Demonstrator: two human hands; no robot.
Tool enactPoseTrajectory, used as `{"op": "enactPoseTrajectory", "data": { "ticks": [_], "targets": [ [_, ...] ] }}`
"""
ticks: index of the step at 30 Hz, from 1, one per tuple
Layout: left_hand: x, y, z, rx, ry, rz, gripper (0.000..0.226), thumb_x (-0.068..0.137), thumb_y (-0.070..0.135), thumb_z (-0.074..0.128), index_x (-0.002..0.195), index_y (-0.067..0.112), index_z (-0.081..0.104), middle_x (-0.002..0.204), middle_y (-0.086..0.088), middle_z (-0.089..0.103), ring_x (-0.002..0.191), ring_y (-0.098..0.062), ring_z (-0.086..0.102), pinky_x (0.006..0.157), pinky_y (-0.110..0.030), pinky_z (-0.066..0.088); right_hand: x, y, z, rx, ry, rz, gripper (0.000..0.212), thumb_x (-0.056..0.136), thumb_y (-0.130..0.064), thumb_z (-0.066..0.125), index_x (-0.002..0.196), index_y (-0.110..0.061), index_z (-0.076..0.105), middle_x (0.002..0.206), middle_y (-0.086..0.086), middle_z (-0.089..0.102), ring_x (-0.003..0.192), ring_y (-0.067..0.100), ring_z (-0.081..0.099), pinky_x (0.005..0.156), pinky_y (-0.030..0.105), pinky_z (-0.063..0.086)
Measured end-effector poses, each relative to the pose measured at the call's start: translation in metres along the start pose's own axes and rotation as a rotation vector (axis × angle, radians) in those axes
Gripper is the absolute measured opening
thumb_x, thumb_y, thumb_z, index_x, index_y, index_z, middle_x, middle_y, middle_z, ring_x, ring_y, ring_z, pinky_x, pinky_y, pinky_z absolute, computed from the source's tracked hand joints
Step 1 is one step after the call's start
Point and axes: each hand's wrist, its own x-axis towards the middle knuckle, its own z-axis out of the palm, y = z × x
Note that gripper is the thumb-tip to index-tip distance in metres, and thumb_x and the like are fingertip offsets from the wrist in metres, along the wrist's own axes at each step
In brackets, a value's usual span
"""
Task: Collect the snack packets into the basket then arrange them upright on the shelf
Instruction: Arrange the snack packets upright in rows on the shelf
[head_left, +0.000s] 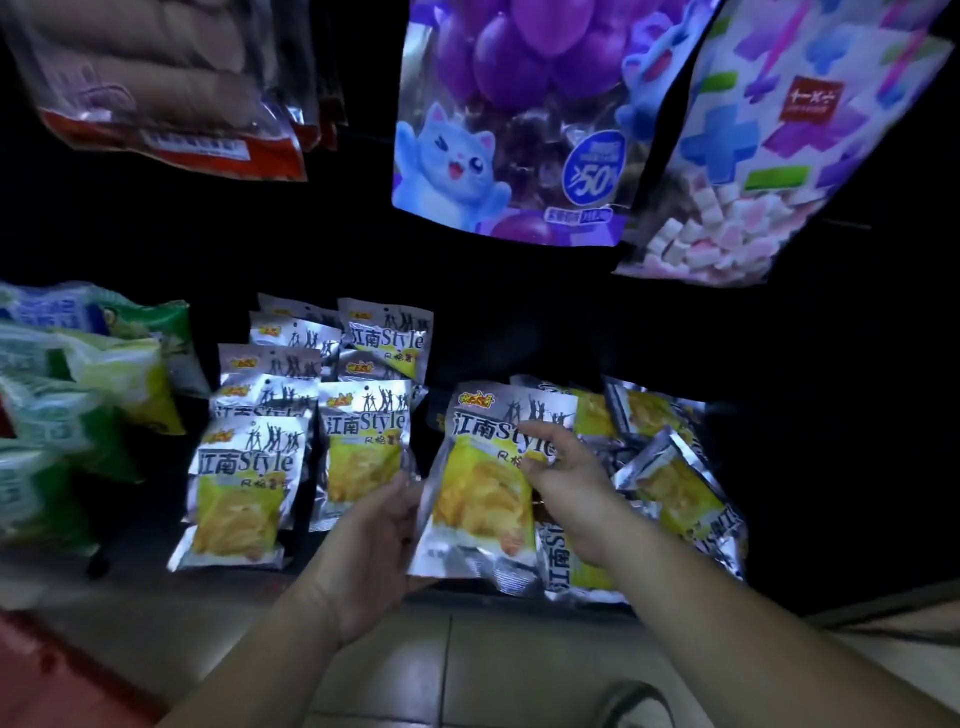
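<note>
Far left: green and white bags (78, 384) piled on the dark shelf (519, 332), some tilted, labels blurred. Top left, a clear red-trimmed pouch (156, 93) hangs above, contents unclear.

Left of centre: silver-and-yellow snack packets (244, 493) stand upright in two rows on the shelf, one behind another, front faces toward the camera. Second row (363, 452) just beside the first, touching or nearly so. More packets of the same kind stacked behind them, going back into the dark.

Centre: left hand (374, 561) holds the lower left edge of one snack packet (483, 493), fingers wrapped behind it, thumb on the front side. Packet is roughly upright, slightly tilted, at the shelf's front edge, just right of the standing rows. Right hand (566, 493) has its fingers closed narrow on the same packet's right edge near the top, pinching it. Both hands on one packet.

Above centre: a purple pouch with a blue cartoon cat (509, 130) hangs overhead; right of it a white pouch with blue and purple crosses (779, 145), pink-white cubes showing at the bottom.

Right: loose heap of the same packets (670, 467) lying flat and crooked, overlapping, behind and under the right hand. Cannot tell whether a basket holds them; too dark. Tiled floor (467, 665) below the shelf.
</note>
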Motion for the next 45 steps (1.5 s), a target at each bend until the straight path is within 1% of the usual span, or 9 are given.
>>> {"op": "enactPoseTrajectory", "data": {
  "ticks": [5,15,19,22,26,30,32,38,45],
  "targets": [
    [-0.002,0.006,-0.009,0.251,0.188,0.110,0.012,0.089,0.012,0.073,0.088,0.010,0.062,0.075,-0.010,0.058,0.062,-0.021,0.058,0.058,-0.031,0.052,0.000,-0.009,0.011,-0.039,-0.222,-0.047,0.046,0.100,-0.014,0.061,0.116,-0.057,0.061,0.149,0.020,0.044,0.128,0.033,0.051,0.105,0.042,0.044],
    [-0.008,0.020,-0.067,0.535,0.595,0.290,0.037,0.082,-0.005,0.074,0.058,0.015,0.054,0.060,-0.003,0.047,0.063,-0.015,0.044,0.056,-0.020,0.038,0.014,0.000,0.091,-0.194,-0.326,-0.115,0.069,0.090,-0.004,0.073,0.131,-0.054,0.047,0.157,0.001,0.037,0.090,0.003,0.060,0.058,0.009,0.052],
    [-0.001,0.023,-0.095,0.639,0.728,0.315,0.039,0.082,0.002,0.078,0.049,0.015,0.061,0.049,0.009,0.054,0.051,-0.008,0.049,0.051,-0.019,0.037,0.034,0.014,0.125,-0.060,-0.359,-0.086,0.078,0.087,-0.004,0.076,0.127,-0.063,0.044,0.161,-0.003,0.034,0.138,0.020,0.045,0.094,0.018,0.042],
    [0.011,0.024,-0.111,0.807,0.821,0.307,0.025,0.085,0.013,0.073,0.060,0.011,0.069,0.053,0.000,0.063,0.047,-0.011,0.057,0.046,-0.023,0.041,0.056,0.017,0.146,0.048,-0.352,-0.004,0.079,0.088,0.004,0.070,0.131,-0.057,0.046,0.164,0.000,0.027,0.132,0.031,0.054,0.097,0.030,0.039],
    [0.038,0.020,-0.123,0.975,0.805,0.200,0.014,0.084,0.031,0.060,0.075,0.020,0.062,0.065,-0.004,0.063,0.068,-0.024,0.067,0.058,-0.029,0.049,0.092,0.021,0.162,0.351,-0.284,0.215,0.079,0.090,0.008,0.063,0.131,-0.058,0.047,0.162,0.004,0.031,0.055,0.010,0.062,0.050,0.024,0.050],
    [0.066,0.016,-0.130,1.123,0.781,0.175,0.048,0.087,0.049,0.058,0.133,0.035,0.058,0.125,0.001,0.062,0.106,-0.020,0.065,0.087,-0.031,0.055,0.113,0.040,0.164,0.475,-0.204,0.272,0.078,0.089,0.002,0.064,0.123,-0.065,0.044,0.157,-0.001,0.041,0.102,0.009,0.063,0.061,0.012,0.047],
    [0.077,0.017,-0.137,1.164,0.773,0.141,0.066,0.077,0.053,0.051,0.141,0.039,0.050,0.143,-0.002,0.052,0.123,-0.028,0.059,0.102,-0.040,0.051,0.123,0.050,0.158,0.448,-0.169,0.244,0.078,0.088,0.004,0.063,0.122,-0.064,0.047,0.156,0.000,0.042,0.087,0.011,0.070,0.057,0.022,0.055],
    [0.098,0.007,-0.134,1.019,0.647,0.187,0.058,0.080,0.021,0.073,0.127,0.046,0.052,0.130,0.013,0.059,0.111,-0.011,0.064,0.095,-0.034,0.055,0.128,0.060,0.148,0.331,-0.194,0.203,0.080,0.086,0.010,0.062,0.127,-0.058,0.051,0.155,0.006,0.042,0.052,0.015,0.067,0.052,0.033,0.056],
    [0.090,0.012,-0.127,0.806,0.615,0.284,0.042,0.088,-0.001,0.067,0.118,0.028,0.063,0.099,0.009,0.074,0.078,0.007,0.068,0.065,-0.013,0.051,0.129,0.058,0.155,0.026,-0.249,-0.061,0.079,0.089,0.006,0.063,0.130,-0.061,0.047,0.156,-0.003,0.039,0.069,0.023,0.073,0.056,0.031,0.058]
  ]
}}
